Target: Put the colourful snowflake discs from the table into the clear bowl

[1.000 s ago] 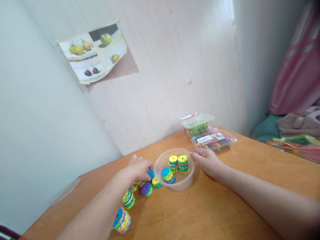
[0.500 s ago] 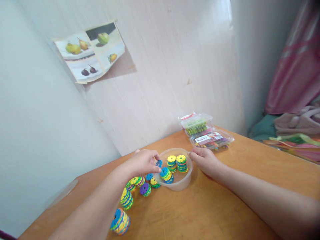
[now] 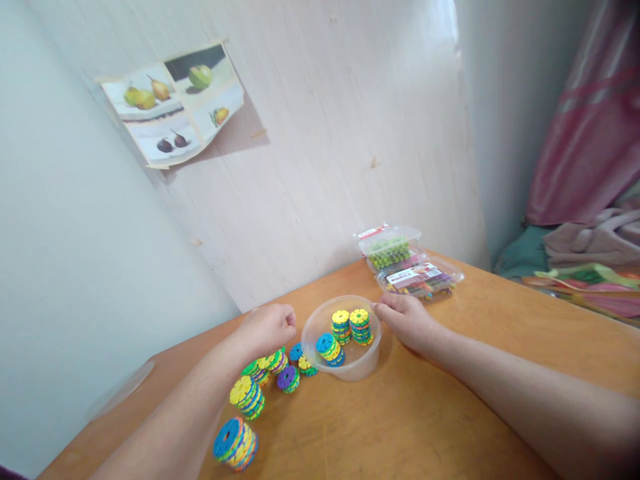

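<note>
A clear plastic bowl point(image 3: 356, 371) stands on the table with three stacks of flower-shaped plastic discs inside. Two stacks with yellow tops point(image 3: 350, 327) are upright, and a blue-topped stack point(image 3: 329, 349) leans at the near left. My right hand point(image 3: 406, 321) pinches the bowl's right rim. Left of the bowl, apart from it, my left hand point(image 3: 270, 328) is closed with its fingers curled in; whatever they hold is hidden. Below that hand lie more disc stacks, among them a purple-topped one point(image 3: 289, 379), a yellow-topped one point(image 3: 247, 397) and a blue-ended one point(image 3: 236, 444).
Clear clamshell boxes with labels stand at the back right of the wooden table point(image 3: 380, 427): one box point(image 3: 391, 252) holds green pieces, another point(image 3: 420, 279) mixed colours. A fruit picture point(image 3: 176, 107) is taped to the wall. Folded cloth point(image 3: 595, 237) lies at the far right.
My left hand has moved left, away from the bowl's rim, and the blue disc piece seen in its fingers is out of sight. My right hand stays on the rim.
</note>
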Tool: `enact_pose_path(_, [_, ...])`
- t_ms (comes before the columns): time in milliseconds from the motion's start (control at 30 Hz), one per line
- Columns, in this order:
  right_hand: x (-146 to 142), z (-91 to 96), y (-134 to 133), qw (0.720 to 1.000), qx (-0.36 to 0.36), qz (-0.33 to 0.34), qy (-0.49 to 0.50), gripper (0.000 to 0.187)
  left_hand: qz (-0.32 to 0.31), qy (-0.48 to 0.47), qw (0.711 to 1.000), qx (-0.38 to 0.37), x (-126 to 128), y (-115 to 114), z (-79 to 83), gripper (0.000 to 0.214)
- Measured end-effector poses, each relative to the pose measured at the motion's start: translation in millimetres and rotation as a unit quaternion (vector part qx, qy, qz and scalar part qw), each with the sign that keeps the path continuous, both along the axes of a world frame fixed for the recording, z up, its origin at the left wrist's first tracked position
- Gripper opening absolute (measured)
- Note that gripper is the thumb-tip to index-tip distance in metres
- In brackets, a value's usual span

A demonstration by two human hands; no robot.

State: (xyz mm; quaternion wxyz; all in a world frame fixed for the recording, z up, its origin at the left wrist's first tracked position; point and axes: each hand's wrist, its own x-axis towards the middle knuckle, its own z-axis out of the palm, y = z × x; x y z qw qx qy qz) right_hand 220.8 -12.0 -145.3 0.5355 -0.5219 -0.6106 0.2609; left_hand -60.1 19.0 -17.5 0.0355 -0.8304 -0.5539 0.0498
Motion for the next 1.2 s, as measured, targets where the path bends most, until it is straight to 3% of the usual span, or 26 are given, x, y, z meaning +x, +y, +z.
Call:
enact_pose_path(367, [0,1.9,-1,1.0,-0.002,0.002,0.01,0.028,-0.057,0.016,0.986,-0.153,9,-21,-16.3,0.029])
enact_pose_path(600, [1,1.2,-1,1.0,-0.006,0.005,0.02,0.027,-0.043,0.014,0.987,-0.155,11,-22,-20.7,0.021])
enact_pose_path(867, [0,0.0,0,1.0,-0.002,0.002,0.016,0.029,-0.018,0.002,0.993,-0.12,-7,-17,-7.4,0.032])
enact_pose_path(1000, [0,-0.4,0,1.0,-0.005,0.0,0.015,0.028,-0.004,-0.06,0.994,-0.091,-19,-6,5.5,0.048])
enact_pose_path(1200, [0,-0.5,-1,1.0,-0.004,0.003,0.005,0.029,-0.041,-0.151,0.977,-0.145,5,-8,10.1,0.056])
